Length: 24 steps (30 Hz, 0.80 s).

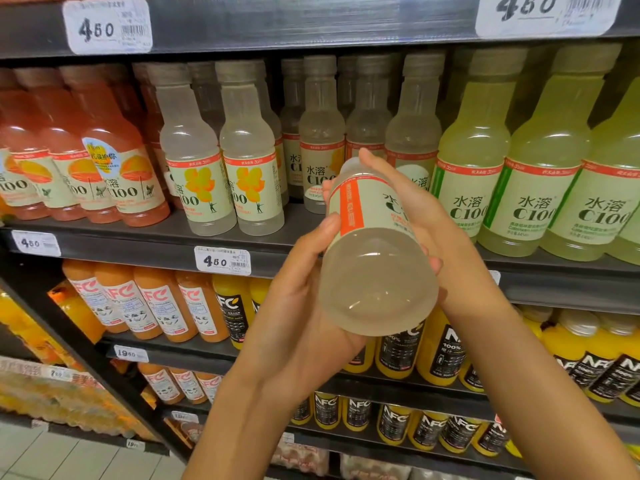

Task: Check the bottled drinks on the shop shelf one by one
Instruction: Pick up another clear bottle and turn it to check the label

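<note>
We see from one camera on the person's head. It looks forward and a bit down, very close to the shelf [242,242] of drinks, slightly from its left.

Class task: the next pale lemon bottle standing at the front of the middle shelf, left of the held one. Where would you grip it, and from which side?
Grip the front pale bottle around its labelled body, coming straight from the aisle side. It stands upright at the shelf edge, its front is unobstructed, and neighbours crowd both flanks, while the shelf above hangs close over the cap, so a top approach looks cramped.
</note>
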Each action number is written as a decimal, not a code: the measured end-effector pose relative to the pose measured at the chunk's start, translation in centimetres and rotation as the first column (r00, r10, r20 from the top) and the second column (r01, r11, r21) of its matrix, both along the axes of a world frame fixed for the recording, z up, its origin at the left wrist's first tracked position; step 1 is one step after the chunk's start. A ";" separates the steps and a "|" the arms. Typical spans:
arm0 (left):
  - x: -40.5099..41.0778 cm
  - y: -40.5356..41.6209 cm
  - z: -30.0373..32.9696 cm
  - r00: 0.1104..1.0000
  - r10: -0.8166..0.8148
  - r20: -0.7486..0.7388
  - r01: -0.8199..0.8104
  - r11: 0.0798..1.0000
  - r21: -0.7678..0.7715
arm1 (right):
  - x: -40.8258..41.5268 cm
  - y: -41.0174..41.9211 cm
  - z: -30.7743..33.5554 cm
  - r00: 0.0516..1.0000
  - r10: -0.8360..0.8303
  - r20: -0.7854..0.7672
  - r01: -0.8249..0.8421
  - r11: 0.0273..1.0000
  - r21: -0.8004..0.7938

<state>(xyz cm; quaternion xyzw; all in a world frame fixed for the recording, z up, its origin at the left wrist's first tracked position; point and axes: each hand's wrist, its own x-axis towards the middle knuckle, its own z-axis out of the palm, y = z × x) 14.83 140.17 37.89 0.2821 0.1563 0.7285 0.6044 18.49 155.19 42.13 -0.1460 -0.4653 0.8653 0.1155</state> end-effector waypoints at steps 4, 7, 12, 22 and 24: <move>-0.7 0.5 -1.4 0.995 -0.004 -0.102 0.000 0.999 -0.046 | -0.8 0.1 1.1 0.983 -0.127 -0.135 0.135 0.990 0.051; -1.2 1.0 -2.4 0.921 0.134 -0.366 -0.193 0.973 -0.128 | -0.9 0.2 1.6 0.933 -0.218 -0.288 0.287 0.931 0.225; -2.8 0.9 -2.5 0.570 0.236 -0.787 -0.470 0.879 -0.076 | 0.0 -0.3 2.3 0.840 -0.315 -0.443 0.490 0.791 0.367; -3.6 2.2 -2.6 0.319 0.441 -0.839 -0.571 0.796 0.201 | 1.7 -1.6 2.0 0.824 -0.273 -0.497 0.555 0.566 0.609; -4.1 2.4 -2.5 0.259 0.483 -0.836 -0.596 0.761 0.255 | 2.3 -1.8 1.1 0.858 -0.184 -0.480 0.494 0.555 0.669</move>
